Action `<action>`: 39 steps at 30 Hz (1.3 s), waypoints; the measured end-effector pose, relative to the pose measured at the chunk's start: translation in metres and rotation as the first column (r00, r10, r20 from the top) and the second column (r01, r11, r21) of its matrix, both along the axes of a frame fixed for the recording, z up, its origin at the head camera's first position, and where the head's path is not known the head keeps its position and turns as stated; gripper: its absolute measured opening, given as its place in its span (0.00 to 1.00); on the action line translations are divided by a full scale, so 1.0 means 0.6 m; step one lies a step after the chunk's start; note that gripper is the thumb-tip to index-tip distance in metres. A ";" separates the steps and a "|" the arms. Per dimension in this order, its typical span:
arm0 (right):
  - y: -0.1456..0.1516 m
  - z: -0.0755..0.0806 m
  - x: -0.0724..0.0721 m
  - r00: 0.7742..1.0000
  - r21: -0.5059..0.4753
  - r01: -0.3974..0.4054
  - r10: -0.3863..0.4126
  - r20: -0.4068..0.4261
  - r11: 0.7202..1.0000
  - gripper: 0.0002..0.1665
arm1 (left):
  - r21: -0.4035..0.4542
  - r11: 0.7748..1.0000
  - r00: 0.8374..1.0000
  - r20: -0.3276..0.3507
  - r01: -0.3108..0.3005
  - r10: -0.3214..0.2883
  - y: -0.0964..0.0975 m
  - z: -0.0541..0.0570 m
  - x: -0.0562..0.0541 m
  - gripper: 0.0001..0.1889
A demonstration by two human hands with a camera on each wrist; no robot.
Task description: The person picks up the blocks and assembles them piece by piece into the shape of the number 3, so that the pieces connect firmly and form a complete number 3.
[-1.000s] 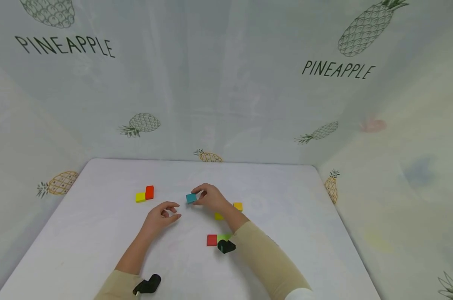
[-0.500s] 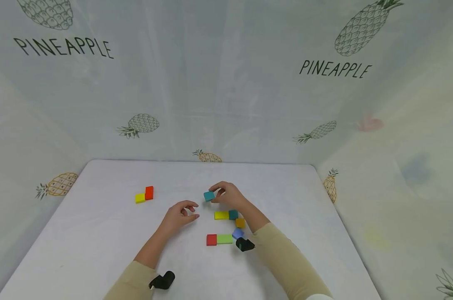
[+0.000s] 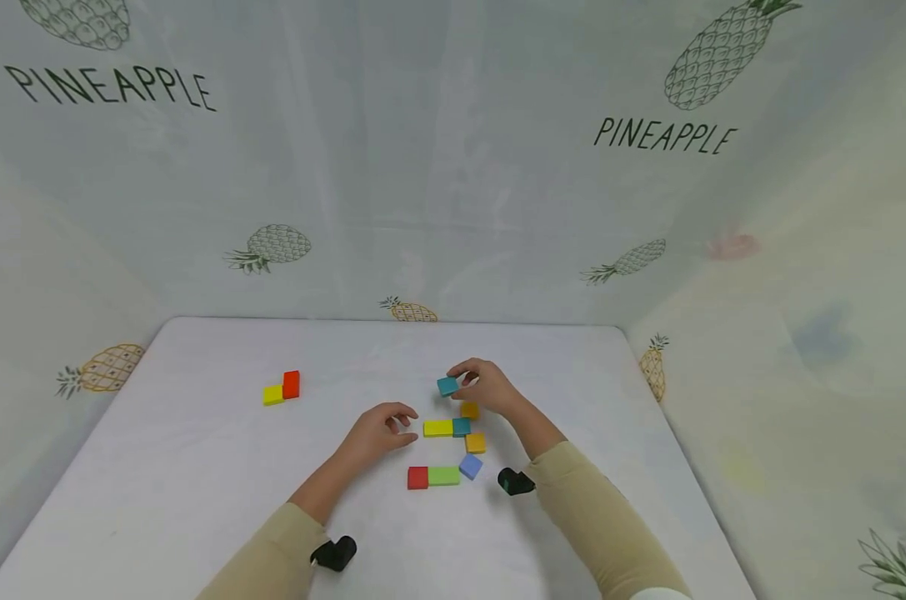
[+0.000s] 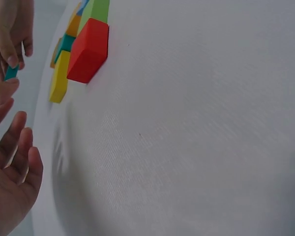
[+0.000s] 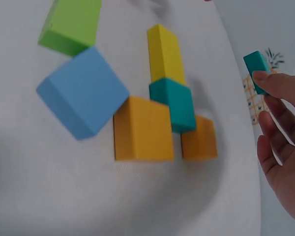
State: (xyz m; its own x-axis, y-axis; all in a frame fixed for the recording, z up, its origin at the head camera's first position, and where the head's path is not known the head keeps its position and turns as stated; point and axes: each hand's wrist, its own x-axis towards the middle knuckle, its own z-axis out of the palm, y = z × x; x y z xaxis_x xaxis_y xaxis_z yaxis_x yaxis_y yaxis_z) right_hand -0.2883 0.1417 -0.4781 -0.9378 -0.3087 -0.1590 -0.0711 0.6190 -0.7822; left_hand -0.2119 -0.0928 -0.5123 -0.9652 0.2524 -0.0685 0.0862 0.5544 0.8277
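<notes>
My right hand [image 3: 490, 387] pinches a teal block [image 3: 447, 386] between thumb and fingers, above the table just beyond an orange block [image 3: 470, 410]. In the right wrist view the held teal block [image 5: 256, 72] is tilted. Below it lie a long yellow block [image 3: 437, 428], a second teal block [image 3: 462, 427] at its right end, and another orange block [image 3: 475, 442]. A turned blue block [image 3: 471, 466] lies nearer, at the end of a green block [image 3: 443, 476] and a red block [image 3: 417, 477]. My left hand [image 3: 381, 432] hovers left of the yellow block, fingers loosely bent and holding nothing.
Farther left on the white table [image 3: 197, 467] a yellow block [image 3: 273, 394] and an orange-red block [image 3: 291, 384] touch each other. A pineapple-printed curtain [image 3: 453, 167] rises behind the table and along its sides.
My right hand has carried the teal block rightward, from left of the block row to beyond its right end. My left hand has also moved right, holding nothing.
</notes>
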 end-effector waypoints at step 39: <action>0.082 -0.117 -0.040 0.992 -0.126 0.122 -0.119 0.030 0.985 0.20 | -0.025 1.000 0.995 -0.101 0.015 -0.018 0.028 -0.061 -0.029 0.13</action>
State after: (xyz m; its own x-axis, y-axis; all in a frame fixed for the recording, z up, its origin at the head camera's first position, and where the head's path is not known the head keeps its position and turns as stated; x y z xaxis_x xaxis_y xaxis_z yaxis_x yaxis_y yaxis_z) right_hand -0.3125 0.1909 -0.5485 -0.9660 -0.2130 -0.1464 0.0157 0.5170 -0.8559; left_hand -0.2290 -0.0759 -0.5489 -0.9632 0.2678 0.0234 0.1783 0.5716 0.8009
